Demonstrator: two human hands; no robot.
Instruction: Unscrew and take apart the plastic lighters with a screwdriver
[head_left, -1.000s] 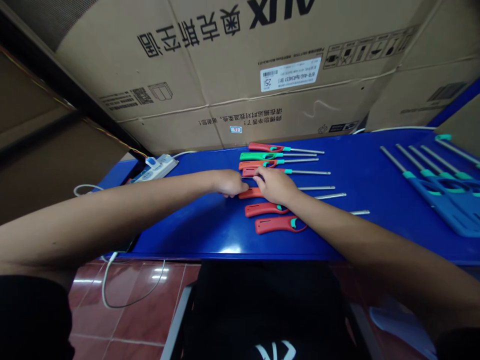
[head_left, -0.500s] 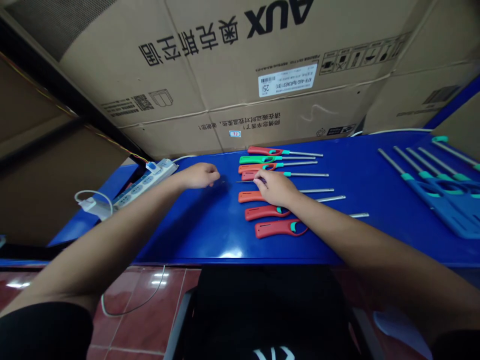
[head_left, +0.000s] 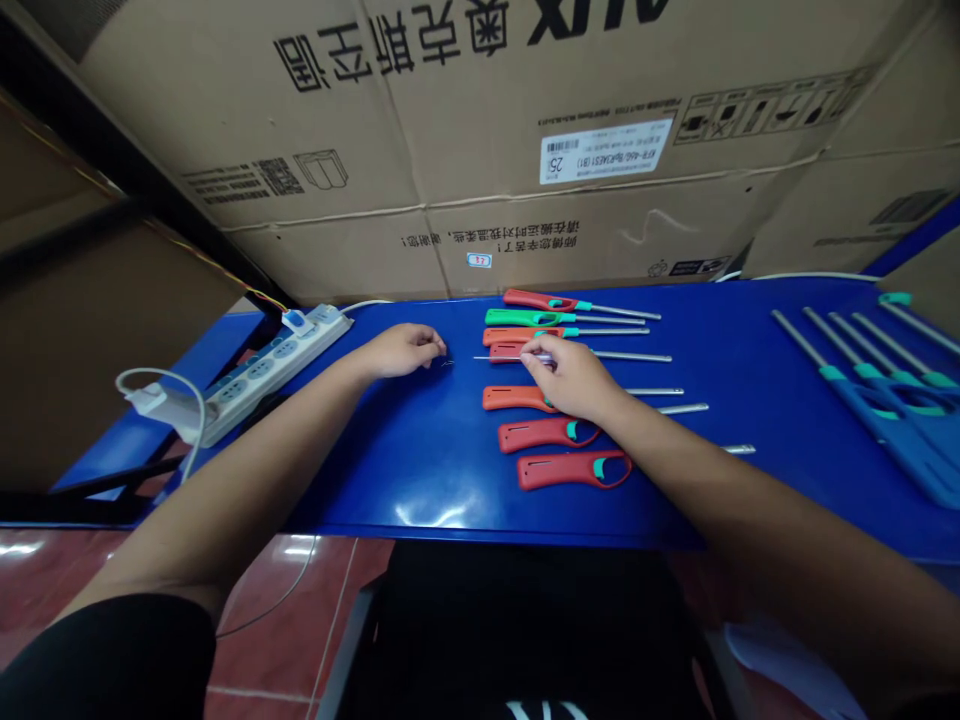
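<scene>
My right hand (head_left: 562, 372) is closed around a slim, pointed metal tool (head_left: 491, 357), its tip aimed left; its exact kind is not clear. Beneath and around that hand, several long-necked gas lighters lie in a column, among them a green lighter (head_left: 517, 318), an orange lighter (head_left: 514, 398) and a red lighter (head_left: 551, 470). To the left, my left hand (head_left: 405, 350) hovers low over the table with curled fingers. A tiny thin wire-like piece (head_left: 448, 362) shows at its fingertips, too small to name. The tool's tip and this piece are apart.
A white power strip (head_left: 262, 375) with a plugged-in cable stands on the left of the blue table (head_left: 420, 480). Several blue lighters (head_left: 900, 400) lie at the right. A large cardboard panel (head_left: 480, 150) rises behind the table.
The view has shifted slightly. My right hand still grips the pointed tool, now showing more of its shaft. My left fingers have loosened a little near the tiny piece.
</scene>
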